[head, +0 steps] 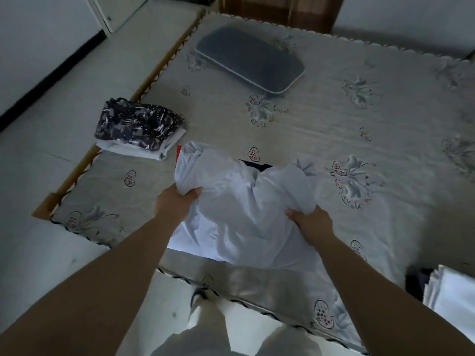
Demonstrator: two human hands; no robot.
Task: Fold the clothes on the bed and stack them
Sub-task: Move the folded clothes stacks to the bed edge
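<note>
The person is gripping a white garment (239, 209) on the near part of the bed (334, 129), the left hand (177, 201) and the right hand (311, 222) each closed on bunched cloth at its sides. A folded stack (138, 129) is sitting at the bed's left edge, so the task appears partly done. More white cloth (452, 294) is being cut off at the right, and a dark item under the garment is hard to identify.
</note>
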